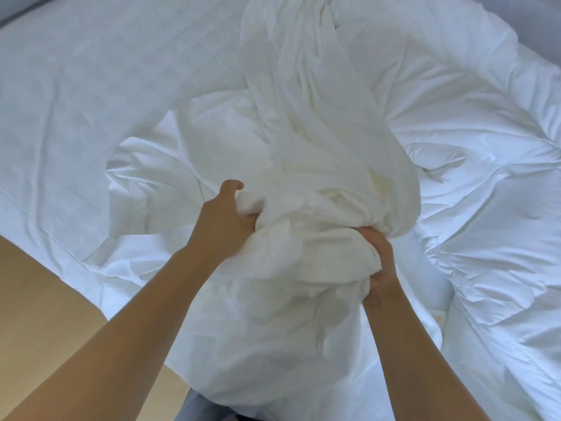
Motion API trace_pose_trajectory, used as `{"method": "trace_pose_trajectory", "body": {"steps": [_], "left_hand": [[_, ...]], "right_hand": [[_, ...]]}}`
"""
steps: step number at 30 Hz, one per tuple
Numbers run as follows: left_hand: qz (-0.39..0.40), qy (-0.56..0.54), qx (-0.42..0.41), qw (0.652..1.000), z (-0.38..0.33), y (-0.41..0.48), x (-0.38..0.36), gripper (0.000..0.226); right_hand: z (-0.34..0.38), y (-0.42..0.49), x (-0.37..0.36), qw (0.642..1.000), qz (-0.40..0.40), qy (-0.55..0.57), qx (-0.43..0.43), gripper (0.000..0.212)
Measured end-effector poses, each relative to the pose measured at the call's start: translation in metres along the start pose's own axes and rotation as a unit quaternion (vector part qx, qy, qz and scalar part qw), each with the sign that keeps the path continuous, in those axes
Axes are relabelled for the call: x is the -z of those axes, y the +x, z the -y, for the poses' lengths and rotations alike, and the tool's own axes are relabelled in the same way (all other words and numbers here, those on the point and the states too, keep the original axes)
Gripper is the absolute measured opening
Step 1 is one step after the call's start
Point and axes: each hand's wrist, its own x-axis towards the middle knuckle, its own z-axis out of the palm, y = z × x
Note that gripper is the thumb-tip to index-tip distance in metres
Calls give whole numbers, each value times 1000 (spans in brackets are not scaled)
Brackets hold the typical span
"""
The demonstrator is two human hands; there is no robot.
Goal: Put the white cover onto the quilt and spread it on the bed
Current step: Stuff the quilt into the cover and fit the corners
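A bunched white cover (pixel 315 165) rises in a long gathered fold from the middle of the bed toward me. My left hand (pixel 226 218) grips the bundle from the left, thumb up and fingers sunk into the cloth. My right hand (pixel 378 256) grips the same bundle from the right and below, fingers curled into the folds. The puffy white quilt (pixel 473 165) lies crumpled on the right half of the bed, partly under the cover. Where cover ends and quilt begins inside the bundle is hidden.
The bed (pixel 76 95) with its smooth white sheet fills the left and far side. Light wooden floor (pixel 45 299) shows at the lower left beside the bed's edge. A dark strip of wall or headboard (pixel 540 22) runs along the top right.
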Motion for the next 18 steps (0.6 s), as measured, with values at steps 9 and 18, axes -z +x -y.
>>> {"method": "trace_pose_trajectory", "body": {"steps": [9,18], "left_hand": [[-77,-207,-1,975,-39,-1,-56,35],[-103,-74,-87,988,-22,6,-60,19]], "right_hand": [[1,3,-12,982,25,-105,-154,45],[4,-3,-15,993,0,-71,-92,11]]}}
